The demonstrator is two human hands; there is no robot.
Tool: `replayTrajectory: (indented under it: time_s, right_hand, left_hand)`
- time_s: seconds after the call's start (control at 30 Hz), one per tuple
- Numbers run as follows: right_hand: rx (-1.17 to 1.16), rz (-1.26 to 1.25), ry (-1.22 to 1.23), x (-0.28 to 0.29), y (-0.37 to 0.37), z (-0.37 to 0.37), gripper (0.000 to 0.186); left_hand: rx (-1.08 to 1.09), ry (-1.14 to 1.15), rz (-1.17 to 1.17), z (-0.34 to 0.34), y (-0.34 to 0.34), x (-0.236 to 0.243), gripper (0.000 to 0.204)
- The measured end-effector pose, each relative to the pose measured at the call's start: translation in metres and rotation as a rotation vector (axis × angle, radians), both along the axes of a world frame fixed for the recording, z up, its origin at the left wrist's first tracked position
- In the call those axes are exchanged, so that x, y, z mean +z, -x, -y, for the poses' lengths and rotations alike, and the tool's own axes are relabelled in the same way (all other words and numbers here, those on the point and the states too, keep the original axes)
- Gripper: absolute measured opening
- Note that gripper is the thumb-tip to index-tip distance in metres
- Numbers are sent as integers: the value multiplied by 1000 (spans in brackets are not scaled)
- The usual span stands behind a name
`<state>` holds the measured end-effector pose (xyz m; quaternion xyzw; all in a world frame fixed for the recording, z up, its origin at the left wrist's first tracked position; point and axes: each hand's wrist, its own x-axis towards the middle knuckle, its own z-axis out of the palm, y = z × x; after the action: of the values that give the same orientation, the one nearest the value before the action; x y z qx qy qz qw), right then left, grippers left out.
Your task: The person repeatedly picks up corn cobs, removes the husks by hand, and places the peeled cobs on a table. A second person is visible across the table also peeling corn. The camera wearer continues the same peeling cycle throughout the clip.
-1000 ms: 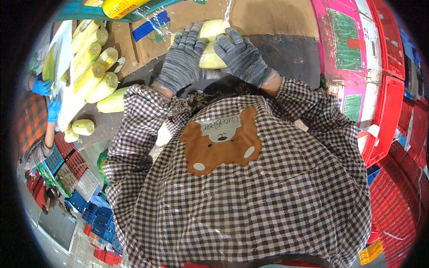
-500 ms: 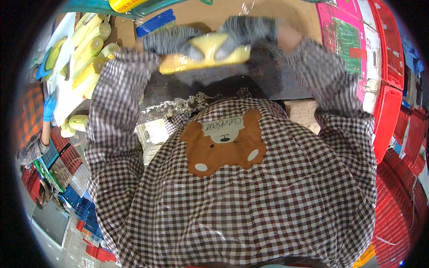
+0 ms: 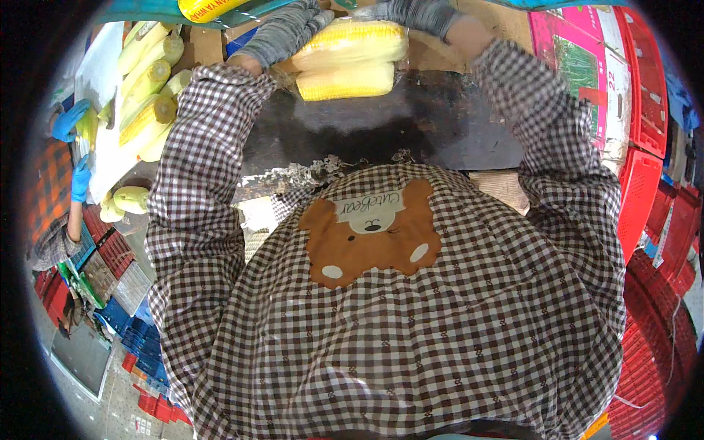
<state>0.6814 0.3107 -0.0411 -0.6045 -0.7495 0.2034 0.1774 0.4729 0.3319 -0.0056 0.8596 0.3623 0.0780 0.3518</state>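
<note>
Peeled yellow corn cobs [image 3: 348,79] lie side by side on clear film near the far edge of the dark worktop [image 3: 440,110]. My left hand [image 3: 287,33], in a grey knit glove, reaches past their left end with fingers stretched out. Beyond the corn's right end is my right hand [image 3: 418,16] in a matching glove, its fingers extended leftward near the upper picture edge. Neither hand shows anything gripped. Shiny clear film shows around the cobs; its far edge is hard to make out.
A yellow roll [image 3: 209,7] sits at the far left. Several partly husked corn cobs [image 3: 150,88] are piled on the left, beside a co-worker's blue-gloved hands [image 3: 70,121]. A pink-and-white printed box [image 3: 579,66] and red crates [image 3: 638,183] stand on the right.
Both hands have moved off the top of the corn, farther away and apart. The cobs, covered by the fingers before, now show uncovered.
</note>
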Motion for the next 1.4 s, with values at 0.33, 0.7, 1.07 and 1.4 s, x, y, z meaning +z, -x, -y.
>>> replayTrajectory:
  time_s: [0.33, 0.7, 1.07, 1.4]
  right_hand:
    - [148, 548, -163, 30, 75, 90, 95]
    - [470, 276, 313, 18, 50, 48, 57]
    - [305, 96, -91, 15, 26, 33, 20]
    - [132, 561, -400, -20, 52, 10, 11]
  left_hand:
    - [404, -551, 411, 24, 41, -15, 39]
    - [12, -775, 345, 145, 47, -16, 55]
    - [-213, -520, -117, 108, 17, -12, 94]
    - [-340, -702, -406, 104, 2, -15, 92]
